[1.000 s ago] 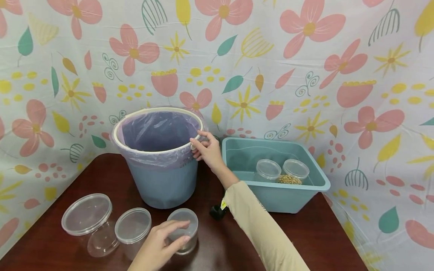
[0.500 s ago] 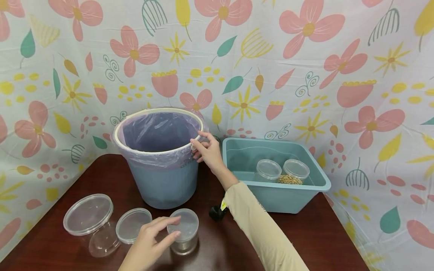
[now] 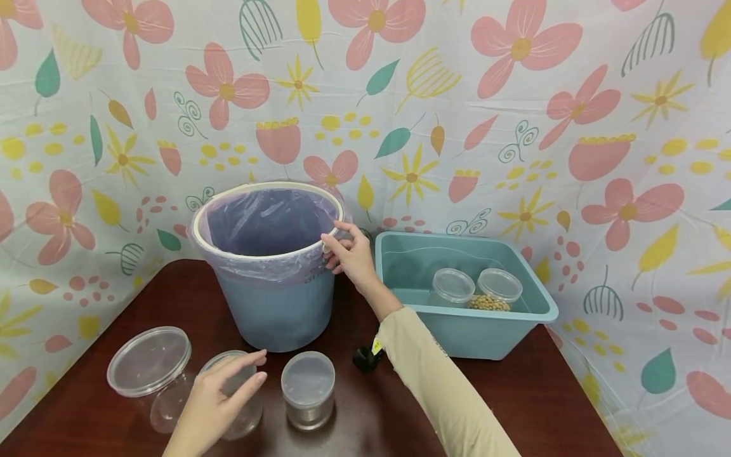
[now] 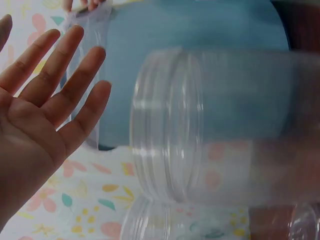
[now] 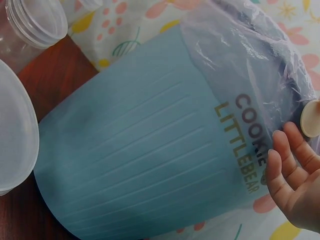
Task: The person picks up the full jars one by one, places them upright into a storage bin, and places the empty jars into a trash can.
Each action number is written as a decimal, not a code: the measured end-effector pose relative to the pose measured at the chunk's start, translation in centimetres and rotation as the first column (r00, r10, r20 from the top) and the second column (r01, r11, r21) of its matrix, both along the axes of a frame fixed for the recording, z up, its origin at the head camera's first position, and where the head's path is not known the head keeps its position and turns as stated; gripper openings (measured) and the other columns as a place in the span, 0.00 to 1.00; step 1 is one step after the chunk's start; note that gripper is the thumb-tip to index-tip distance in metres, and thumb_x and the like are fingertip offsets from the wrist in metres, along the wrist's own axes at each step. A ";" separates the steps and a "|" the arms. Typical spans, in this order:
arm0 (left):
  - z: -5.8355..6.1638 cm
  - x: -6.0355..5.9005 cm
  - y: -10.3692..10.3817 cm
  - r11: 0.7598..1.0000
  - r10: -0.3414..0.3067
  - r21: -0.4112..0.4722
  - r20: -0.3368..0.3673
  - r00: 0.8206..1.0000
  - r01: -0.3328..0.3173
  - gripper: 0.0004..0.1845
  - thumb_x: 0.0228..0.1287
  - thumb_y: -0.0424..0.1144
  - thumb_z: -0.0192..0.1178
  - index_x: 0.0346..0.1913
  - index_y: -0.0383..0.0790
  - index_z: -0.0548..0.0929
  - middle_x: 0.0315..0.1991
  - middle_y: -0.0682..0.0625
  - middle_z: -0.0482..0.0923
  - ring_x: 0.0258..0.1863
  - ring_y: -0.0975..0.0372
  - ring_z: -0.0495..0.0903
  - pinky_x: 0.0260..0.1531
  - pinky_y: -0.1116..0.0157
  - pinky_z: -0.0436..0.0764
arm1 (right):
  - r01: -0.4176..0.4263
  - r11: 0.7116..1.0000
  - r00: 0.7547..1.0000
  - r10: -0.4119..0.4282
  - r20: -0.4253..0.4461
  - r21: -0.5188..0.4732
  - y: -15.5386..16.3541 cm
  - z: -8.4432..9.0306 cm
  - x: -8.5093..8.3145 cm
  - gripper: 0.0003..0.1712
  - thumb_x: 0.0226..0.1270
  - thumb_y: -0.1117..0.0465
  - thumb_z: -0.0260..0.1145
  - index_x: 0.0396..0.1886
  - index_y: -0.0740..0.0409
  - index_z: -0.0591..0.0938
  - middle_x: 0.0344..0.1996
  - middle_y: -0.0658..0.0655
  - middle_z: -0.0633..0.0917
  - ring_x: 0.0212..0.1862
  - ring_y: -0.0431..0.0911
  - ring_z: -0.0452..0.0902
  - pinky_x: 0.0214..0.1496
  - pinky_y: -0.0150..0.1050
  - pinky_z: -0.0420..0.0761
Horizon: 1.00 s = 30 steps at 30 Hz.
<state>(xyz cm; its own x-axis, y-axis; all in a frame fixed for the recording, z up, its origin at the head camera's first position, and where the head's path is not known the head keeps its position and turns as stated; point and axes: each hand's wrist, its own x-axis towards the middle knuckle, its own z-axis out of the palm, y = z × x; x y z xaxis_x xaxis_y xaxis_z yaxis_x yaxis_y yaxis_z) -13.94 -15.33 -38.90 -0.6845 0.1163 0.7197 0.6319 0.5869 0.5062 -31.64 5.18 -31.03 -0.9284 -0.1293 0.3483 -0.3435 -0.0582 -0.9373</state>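
A blue trash can [image 3: 280, 317] with a clear purple-tinted liner bag [image 3: 257, 270] folded over its cream rim ring [image 3: 268, 257] stands at the table's left back. My right hand [image 3: 351, 254] pinches the ring's right side between thumb and forefinger; in the right wrist view a round cream tab [image 5: 311, 119] shows there. My left hand [image 3: 214, 397] hovers with spread fingers over the middle lidded clear jar [image 3: 250, 412], partly hiding it. In the left wrist view its palm [image 4: 30, 130] holds nothing. To its right stands a small lidded jar [image 3: 308, 384].
A larger clear jar [image 3: 150, 362] stands at the left. A teal tub [image 3: 468, 336] at the right holds two lidded jars, one [image 3: 490, 303] with tan beans or nuts in it. A small black object [image 3: 365, 360] lies by the right sleeve [image 3: 440, 387]. A floral curtain [image 3: 411, 114] hangs behind.
My left hand has moved left, from beside the small right jar to over the middle jar. My right hand has stayed at the trash can's rim.
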 end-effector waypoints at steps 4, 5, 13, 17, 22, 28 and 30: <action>0.4 -0.4 -1.2 0.999 0.036 0.026 -0.030 0.999 -0.035 0.19 0.42 0.23 0.67 0.41 0.39 0.83 0.38 0.51 0.81 0.43 0.67 0.75 0.45 0.80 0.65 | 0.002 1.000 1.000 -0.002 -0.013 0.009 -0.1 0.1 0.0 0.25 0.60 0.59 0.63 0.57 0.59 0.69 0.16 0.53 0.79 0.15 0.43 0.74 0.16 0.35 0.74; 0.4 -0.5 -1.5 0.998 0.046 0.036 -0.038 0.998 -0.044 0.19 0.41 0.23 0.67 0.41 0.38 0.83 0.38 0.50 0.81 0.43 0.67 0.75 0.45 0.80 0.64 | 0.003 1.000 1.000 -0.002 -0.015 0.012 -0.1 0.1 0.0 0.25 0.60 0.59 0.63 0.57 0.59 0.69 0.16 0.53 0.79 0.15 0.43 0.74 0.16 0.35 0.74; 0.8 -0.4 -3.8 0.984 0.172 0.058 -0.060 0.983 -0.169 0.17 0.39 0.22 0.67 0.39 0.35 0.84 0.39 0.49 0.79 0.45 0.72 0.71 0.45 0.82 0.62 | -0.009 1.000 1.000 0.009 0.004 0.005 0.0 0.1 0.0 0.26 0.59 0.59 0.63 0.56 0.59 0.70 0.17 0.54 0.80 0.15 0.43 0.74 0.16 0.34 0.73; 1.0 -0.6 -5.2 0.975 0.222 0.048 -0.082 0.972 -0.219 0.15 0.40 0.23 0.67 0.37 0.34 0.84 0.39 0.55 0.78 0.46 0.75 0.69 0.46 0.82 0.61 | -0.006 1.000 1.000 0.006 -0.003 0.007 0.1 0.0 0.0 0.26 0.59 0.58 0.64 0.57 0.59 0.70 0.17 0.56 0.80 0.15 0.43 0.74 0.17 0.34 0.73; 1.1 -0.8 -7.0 0.958 0.281 0.077 -0.064 0.958 -0.276 0.13 0.43 0.23 0.65 0.37 0.32 0.83 0.39 0.62 0.76 0.46 0.78 0.69 0.47 0.82 0.61 | 0.001 1.000 1.000 -0.001 -0.009 0.010 0.1 -0.1 0.0 0.26 0.60 0.57 0.63 0.57 0.58 0.70 0.17 0.55 0.80 0.15 0.44 0.74 0.17 0.35 0.73; 0.9 -0.6 -8.8 0.909 0.400 0.141 -0.024 0.916 -0.393 0.11 0.45 0.24 0.66 0.36 0.33 0.84 0.41 0.77 0.71 0.45 0.81 0.69 0.44 0.84 0.61 | -0.010 1.000 1.000 0.010 -0.013 0.009 0.1 -0.2 0.1 0.26 0.60 0.57 0.62 0.58 0.56 0.69 0.16 0.53 0.80 0.15 0.44 0.74 0.17 0.35 0.73; 0.7 -0.7 -9.4 0.893 0.426 0.163 -0.011 0.905 -0.419 0.10 0.46 0.25 0.66 0.36 0.33 0.84 0.40 0.77 0.72 0.44 0.82 0.69 0.42 0.85 0.62 | -0.011 1.000 1.000 0.011 -0.017 0.008 0.1 -0.2 0.1 0.25 0.60 0.57 0.62 0.57 0.56 0.69 0.16 0.53 0.80 0.15 0.44 0.73 0.17 0.35 0.73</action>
<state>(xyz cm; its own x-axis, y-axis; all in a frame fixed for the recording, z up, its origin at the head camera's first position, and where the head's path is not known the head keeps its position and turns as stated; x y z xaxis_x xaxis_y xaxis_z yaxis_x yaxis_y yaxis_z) -14.61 -24.69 -38.25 -0.6107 -0.2903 0.7367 0.3662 0.7213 0.5878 -31.49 5.28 -31.25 -0.9210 -0.1422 0.3627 -0.3587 -0.0541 -0.9319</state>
